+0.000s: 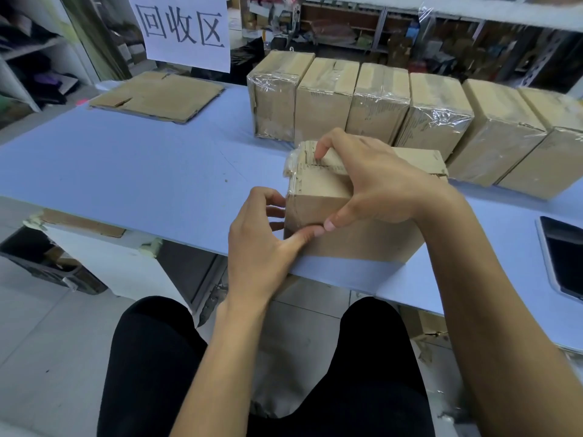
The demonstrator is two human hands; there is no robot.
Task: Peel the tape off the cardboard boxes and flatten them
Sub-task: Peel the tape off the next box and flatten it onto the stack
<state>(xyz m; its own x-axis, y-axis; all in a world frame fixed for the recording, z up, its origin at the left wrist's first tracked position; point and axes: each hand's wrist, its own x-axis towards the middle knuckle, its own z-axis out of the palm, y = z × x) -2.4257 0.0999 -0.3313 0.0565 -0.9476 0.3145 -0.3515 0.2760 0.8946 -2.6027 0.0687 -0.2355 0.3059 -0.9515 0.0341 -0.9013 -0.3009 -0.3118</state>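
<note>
Item in hand: we have one cardboard box at the near edge of the blue bench, directly before us. Our right hand lies over its top, fingers curled down on the far upper flap, thumb pressed to the near face; the grip is closed on the box. Our left hand holds the box's left side, fingers curled against it and thumb laid along the near face, tip touching the right thumb. Clear tape stands loose and crumpled at the far left top corner, seemingly part-lifted. Behind: a row of six taped boxes, side by side. Far left of bench: flattened cardboard. Above it hangs a paper sign. Right edge: a dark tablet.
</note>
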